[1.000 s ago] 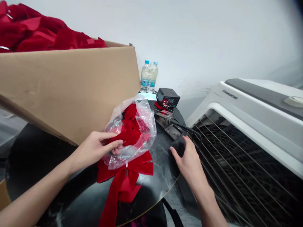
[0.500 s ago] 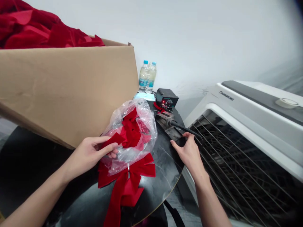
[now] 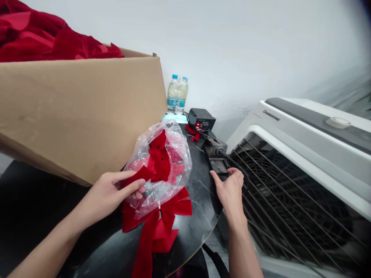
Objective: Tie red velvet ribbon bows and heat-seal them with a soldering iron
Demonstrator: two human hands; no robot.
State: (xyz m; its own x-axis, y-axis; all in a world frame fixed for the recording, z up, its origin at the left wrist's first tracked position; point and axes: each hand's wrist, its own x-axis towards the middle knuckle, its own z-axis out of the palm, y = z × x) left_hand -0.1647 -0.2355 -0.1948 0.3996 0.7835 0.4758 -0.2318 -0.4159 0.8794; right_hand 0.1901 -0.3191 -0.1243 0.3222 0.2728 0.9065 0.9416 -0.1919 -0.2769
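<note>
— Left hand [image 3: 111,191] first: what has it got?
— Its thumb and fingers are pinched shut on a red velvet bow [image 3: 156,164] through the mouth of a clear plastic bag [image 3: 162,162], near the middle of the round black worktop [image 3: 199,216].
— And the right hand [image 3: 230,189]?
— At about 3 o'clock from the bag, at the worktop's edge, fingers curled loosely on the near end of a grey metal tool block [image 3: 216,154] — whether it truly grips or only rests there, I cannot tell. A black cable [image 3: 234,164] runs out of the block, and a small black control box [image 3: 202,119] with a red light sits at its 12 o'clock.
— What could go wrong?
— My guess: the lit box suggests the block may be hot, so thin, crinkly film or soft velvet brushing it could melt or scorch. The cable could also snag the wrist and drag the block off the edge.
— Anything else nearby?
— A second bow [image 3: 158,224] lies flat under the bag at 6 o'clock — plush, with long tails. A large cardboard box [image 3: 78,112] heaped with red fabric stands at 10 o'clock.
</note>
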